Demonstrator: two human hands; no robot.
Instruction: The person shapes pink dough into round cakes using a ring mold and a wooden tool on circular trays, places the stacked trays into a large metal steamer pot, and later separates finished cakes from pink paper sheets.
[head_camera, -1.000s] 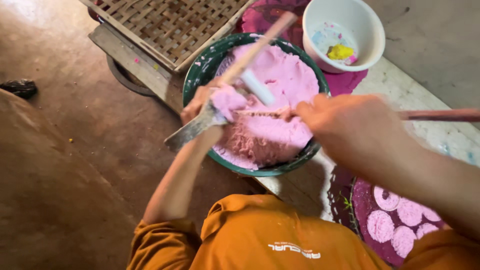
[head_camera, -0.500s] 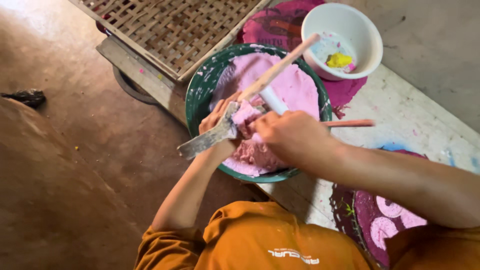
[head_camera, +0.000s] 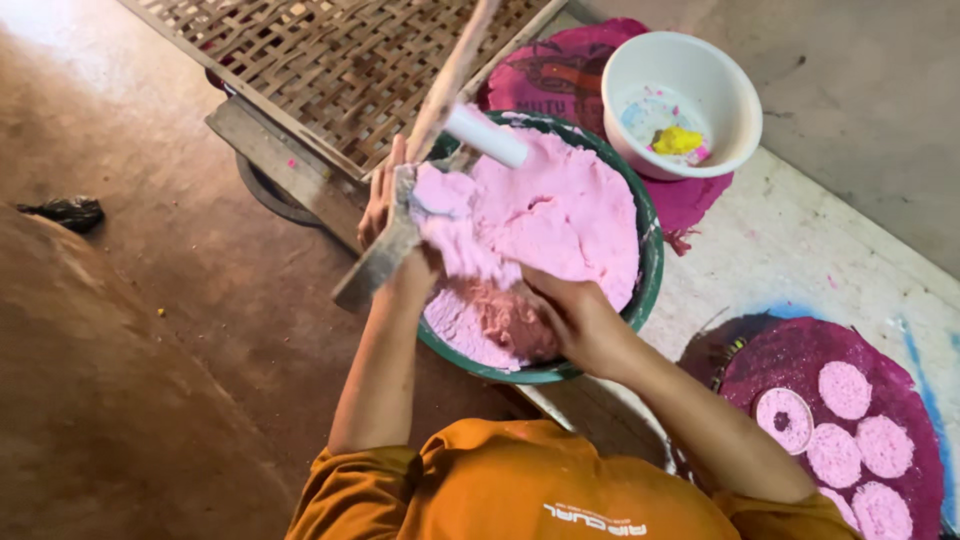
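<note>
You have one green bowl (head_camera: 648, 270) of soft pink dough (head_camera: 560, 215), one white bowl (head_camera: 735, 100) beside it, and five flat pink discs (head_camera: 845, 388) on a purple mat (head_camera: 790, 355). Your left hand (head_camera: 385, 215), arm stretched forward, grips a flat dough-laden paddle (head_camera: 375, 265). Your right hand (head_camera: 570, 320) digs into the dough, fingers curled around a clump.

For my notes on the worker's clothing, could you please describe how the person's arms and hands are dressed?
Both hands, the left hand and the right hand, are bare, with no gloves showing. The forearms are uncovered; orange sleeves end near the elbows. The orange garment carries small white lettering. Pink paste smears the left fingers.
</note>
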